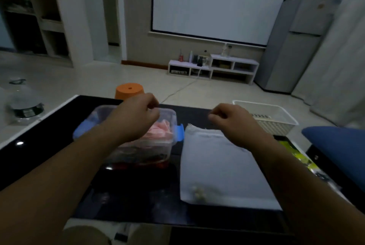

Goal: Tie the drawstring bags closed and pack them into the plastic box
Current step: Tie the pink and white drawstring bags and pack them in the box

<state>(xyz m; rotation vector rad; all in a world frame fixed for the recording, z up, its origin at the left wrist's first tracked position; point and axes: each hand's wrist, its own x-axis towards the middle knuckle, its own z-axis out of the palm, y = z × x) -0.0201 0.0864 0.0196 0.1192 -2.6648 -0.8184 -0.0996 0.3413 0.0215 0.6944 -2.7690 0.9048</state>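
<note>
A white drawstring bag [217, 165] lies flat on the black table [138, 195], its mouth pointing away from me. Left of it stands the clear plastic box [169, 152] with blue latches, holding a pink bag [160, 130] on top of darker items. My left hand [136, 116] hovers over the box with fingertips pinched together. My right hand [233, 120] hovers just past the white bag's mouth, pinched the same way. Both hands seem to hold the ends of the bag's thin drawstring, but the cord is barely visible in the dim, blurred picture.
A white slatted basket [276, 118] sits at the table's far right corner. A blue cushion [339, 146] and a green-yellow packet [296, 154] lie to the right. An orange stool [129, 89] stands behind the table, and a large clear bottle [23, 104] is on the floor at left.
</note>
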